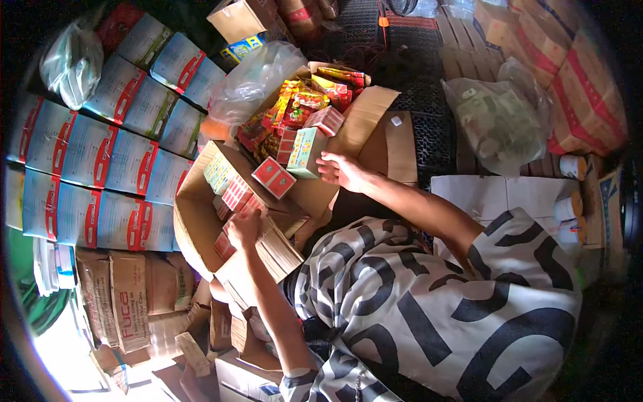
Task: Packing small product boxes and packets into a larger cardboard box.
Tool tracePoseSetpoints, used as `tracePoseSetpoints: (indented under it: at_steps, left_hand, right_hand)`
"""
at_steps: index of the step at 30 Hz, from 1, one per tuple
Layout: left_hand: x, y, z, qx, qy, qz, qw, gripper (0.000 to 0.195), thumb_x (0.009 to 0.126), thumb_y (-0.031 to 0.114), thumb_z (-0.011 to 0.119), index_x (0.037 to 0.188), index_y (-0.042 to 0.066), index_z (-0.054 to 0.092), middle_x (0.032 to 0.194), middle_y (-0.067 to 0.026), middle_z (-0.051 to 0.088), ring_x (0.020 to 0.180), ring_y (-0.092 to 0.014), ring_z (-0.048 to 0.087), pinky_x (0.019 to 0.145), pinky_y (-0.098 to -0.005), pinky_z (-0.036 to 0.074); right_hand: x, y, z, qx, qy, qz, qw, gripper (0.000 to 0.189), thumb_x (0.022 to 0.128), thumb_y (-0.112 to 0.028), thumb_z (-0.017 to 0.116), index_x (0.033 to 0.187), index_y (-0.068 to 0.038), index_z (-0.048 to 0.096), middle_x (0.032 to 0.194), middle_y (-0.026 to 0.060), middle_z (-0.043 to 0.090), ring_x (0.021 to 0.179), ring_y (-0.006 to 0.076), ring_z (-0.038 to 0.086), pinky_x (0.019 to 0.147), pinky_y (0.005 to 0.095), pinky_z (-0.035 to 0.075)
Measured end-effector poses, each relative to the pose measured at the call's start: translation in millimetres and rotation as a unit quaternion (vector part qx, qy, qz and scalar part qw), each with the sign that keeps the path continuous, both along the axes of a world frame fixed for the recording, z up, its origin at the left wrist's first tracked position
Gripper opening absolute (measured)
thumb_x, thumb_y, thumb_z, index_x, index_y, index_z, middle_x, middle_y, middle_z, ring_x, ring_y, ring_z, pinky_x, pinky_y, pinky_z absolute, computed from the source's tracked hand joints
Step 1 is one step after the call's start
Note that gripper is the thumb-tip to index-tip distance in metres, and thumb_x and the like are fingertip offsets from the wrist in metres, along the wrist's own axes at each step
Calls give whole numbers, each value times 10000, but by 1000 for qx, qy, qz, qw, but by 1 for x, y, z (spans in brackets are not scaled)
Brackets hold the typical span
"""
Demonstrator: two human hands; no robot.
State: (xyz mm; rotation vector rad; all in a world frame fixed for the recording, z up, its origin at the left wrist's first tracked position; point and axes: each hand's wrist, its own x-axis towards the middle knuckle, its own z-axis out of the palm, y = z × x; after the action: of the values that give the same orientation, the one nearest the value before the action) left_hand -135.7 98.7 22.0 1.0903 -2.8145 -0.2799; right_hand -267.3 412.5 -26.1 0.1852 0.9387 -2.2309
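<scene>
My right hand (344, 172) has its fingers apart beside a pale green printed box (303, 151); whether a fingertip touches it I cannot tell. Against that box stand a red-and-white pack (325, 120) and, nearer me, a red pack (274, 178). They sit at the near end of a carton with shiny red-and-yellow packets (300, 104). My left hand (244, 228) reaches into a second open cardboard carton (193, 213), its fingers curled by small red packs (237, 193); its grip is hidden. More pale green boxes (219, 172) lie inside this carton.
Blue-and-red boxes (85, 153) are stacked at the left. A clear plastic bag (256, 83) rests by the packets. On the right are a filled plastic bag (497, 118) and red-striped cartons (587, 95). Brown cartons (128, 301) stand lower left, near part of another person's arm (190, 382).
</scene>
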Motion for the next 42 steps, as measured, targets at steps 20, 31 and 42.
tracePoseSetpoints:
  at_steps: [20, 31, 42]
  left_hand:
    - [27, 28, -8, 143, 584, -189, 776, 240, 972, 219, 498, 1059, -4, 521, 956, -123, 616, 843, -202, 621, 706, -329, 551]
    - [-7, 129, 52, 111, 457, -325, 821, 486, 984, 393, 358, 1125, -15, 583, 1195, -187, 524, 1126, -296, 517, 964, -428, 409]
    - [9, -32, -2, 9, 92, -17, 996, 884, 621, 619, 743, 1294, 97, 506, 1304, -237, 471, 1213, -386, 464, 1024, -494, 369]
  right_hand:
    - [5, 5, 15, 35, 72, 123, 989, 639, 834, -505, 628, 1322, -133, 451, 1387, 86, 408, 1143, 257, 517, 919, 453, 499]
    - [19, 1, 15, -23, 102, 354, 929, 612, 931, -592, 384, 1206, -66, 537, 1061, 129, 649, 907, 303, 653, 762, 482, 542]
    - [6, 7, 2, -233, -80, 115, 962, 705, 942, -617, 272, 1281, -41, 501, 1162, 167, 604, 1092, 412, 580, 977, 461, 490]
